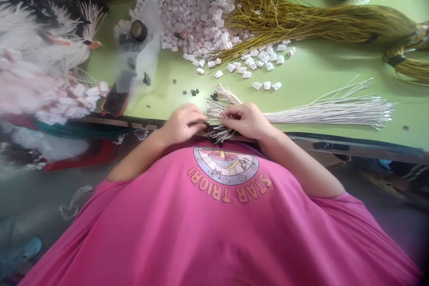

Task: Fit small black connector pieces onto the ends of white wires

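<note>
A bundle of thin white wires (pixel 301 114) lies along the table's near edge, its left ends fanned out in front of my body. My right hand (pixel 246 120) is closed around the wires near that fanned end, thumb and fingers pressed together. Beside the wire tips, my left hand (pixel 185 124) has its fingers pinched; whatever is between them is too small or hidden to make out. Small black connectors show at some of the wire tips. Several loose black connectors (pixel 193 92) lie on the table just beyond my left hand.
A large heap of white connectors (pixel 197 20) covers the back middle. Yellow wires (pixel 318 22) stretch to the right behind the white bundle. At left are a black tape roll (pixel 138 30), a plastic bag (pixel 147 49) and a pile of white wires with connectors (pixel 30 62).
</note>
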`<state>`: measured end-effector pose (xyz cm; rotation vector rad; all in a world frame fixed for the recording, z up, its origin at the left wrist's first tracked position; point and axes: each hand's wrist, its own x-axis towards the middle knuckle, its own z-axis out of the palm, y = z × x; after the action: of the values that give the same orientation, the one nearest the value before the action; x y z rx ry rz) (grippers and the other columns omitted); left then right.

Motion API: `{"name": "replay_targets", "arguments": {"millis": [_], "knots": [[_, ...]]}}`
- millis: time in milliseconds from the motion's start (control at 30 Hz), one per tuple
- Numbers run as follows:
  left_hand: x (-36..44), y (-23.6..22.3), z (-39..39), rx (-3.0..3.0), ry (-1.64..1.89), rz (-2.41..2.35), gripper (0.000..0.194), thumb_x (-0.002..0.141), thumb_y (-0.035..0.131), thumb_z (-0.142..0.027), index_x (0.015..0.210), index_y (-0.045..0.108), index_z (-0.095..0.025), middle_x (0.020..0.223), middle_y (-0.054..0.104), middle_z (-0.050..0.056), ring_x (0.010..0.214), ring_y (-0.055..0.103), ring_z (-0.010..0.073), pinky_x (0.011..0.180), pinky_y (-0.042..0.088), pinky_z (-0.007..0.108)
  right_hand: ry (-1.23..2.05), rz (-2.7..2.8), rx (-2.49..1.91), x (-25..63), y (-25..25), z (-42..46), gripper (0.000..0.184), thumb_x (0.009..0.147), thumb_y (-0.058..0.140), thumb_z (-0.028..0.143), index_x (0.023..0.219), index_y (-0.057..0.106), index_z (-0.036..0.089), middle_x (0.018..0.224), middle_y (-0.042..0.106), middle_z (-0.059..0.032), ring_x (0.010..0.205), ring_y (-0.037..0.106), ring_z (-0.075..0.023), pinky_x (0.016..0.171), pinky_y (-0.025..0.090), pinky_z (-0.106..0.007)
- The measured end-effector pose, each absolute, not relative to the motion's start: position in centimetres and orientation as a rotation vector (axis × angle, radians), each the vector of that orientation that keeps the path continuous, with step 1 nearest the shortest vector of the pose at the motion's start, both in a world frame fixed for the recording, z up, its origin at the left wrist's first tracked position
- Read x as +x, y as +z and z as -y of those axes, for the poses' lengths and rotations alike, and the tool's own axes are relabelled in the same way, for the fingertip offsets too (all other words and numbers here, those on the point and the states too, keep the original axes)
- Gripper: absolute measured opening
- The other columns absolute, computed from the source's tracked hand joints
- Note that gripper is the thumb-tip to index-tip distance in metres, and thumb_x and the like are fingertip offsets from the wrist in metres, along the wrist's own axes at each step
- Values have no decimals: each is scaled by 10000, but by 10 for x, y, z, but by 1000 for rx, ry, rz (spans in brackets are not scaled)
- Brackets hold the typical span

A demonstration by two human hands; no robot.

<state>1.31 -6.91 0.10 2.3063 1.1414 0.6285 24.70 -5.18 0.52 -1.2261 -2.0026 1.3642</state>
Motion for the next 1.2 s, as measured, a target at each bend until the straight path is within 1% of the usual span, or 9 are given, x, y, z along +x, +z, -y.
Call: {"name": "replay_targets", "arguments": {"millis": [100,200,300,367,533,667,833,1100,1200], "knots": [[1,-8,48,2189,677,-1658,132,853,577,-249,943,651,-185,865,616,55,753,559,152,733,469,308,1383,2001,-1243,247,6,51,139,749,578,251,707,659,146,605,568,8,583,459,-95,606,349,-271],[-8,-15,23,2165,455,-1834,204,804,634,-243,1001,642,-196,922,584,66,787,556,172,748,462,315,1349,2006,-1264,245,4,52,178,771,564,288,711,649,144,586,554,11,570,440,-90,596,339,-271],[-12,-16,10,2160,314,-1812,82,819,593,-221,866,652,-189,891,584,68,811,559,186,770,455,327,1306,2017,-1290,244,3,53,192,773,556,297,664,606,148,576,529,14,560,416,-84,587,330,-269],[-12,-11,12,2121,301,-1799,61,817,579,-202,810,636,-184,869,600,65,791,556,180,769,452,331,1280,2020,-1284,244,3,53,185,767,556,292,652,589,151,575,517,17,557,406,-82,585,327,-266],[3,11,41,1799,492,-1587,117,815,588,-275,871,596,-173,821,631,20,735,554,134,731,466,296,1277,2040,-1261,245,3,53,172,767,557,292,677,600,152,580,514,19,554,409,-83,586,329,-263],[29,17,61,1555,565,-1270,162,830,565,-251,960,605,-163,873,644,22,774,582,119,755,486,276,1281,2031,-1280,243,4,53,166,766,556,288,673,589,154,580,514,20,560,409,-85,591,329,-265],[46,7,62,1387,597,-1179,146,809,610,-289,818,606,-144,785,631,13,727,582,109,726,496,262,1252,1983,-1342,241,4,54,180,757,559,286,631,559,157,549,476,30,555,392,-84,576,316,-259],[55,2,64,1101,744,-1258,116,714,681,-171,794,597,-164,720,614,-17,570,529,68,577,484,224,1222,1912,-1402,240,1,55,187,759,559,309,646,563,160,580,509,18,572,401,-93,584,315,-264],[58,0,65,1085,816,-1241,139,689,702,-162,797,614,-159,754,639,-11,632,572,79,646,513,240,1197,1912,-1409,239,0,55,199,761,555,323,643,540,163,576,496,19,565,394,-92,578,311,-264]]}}
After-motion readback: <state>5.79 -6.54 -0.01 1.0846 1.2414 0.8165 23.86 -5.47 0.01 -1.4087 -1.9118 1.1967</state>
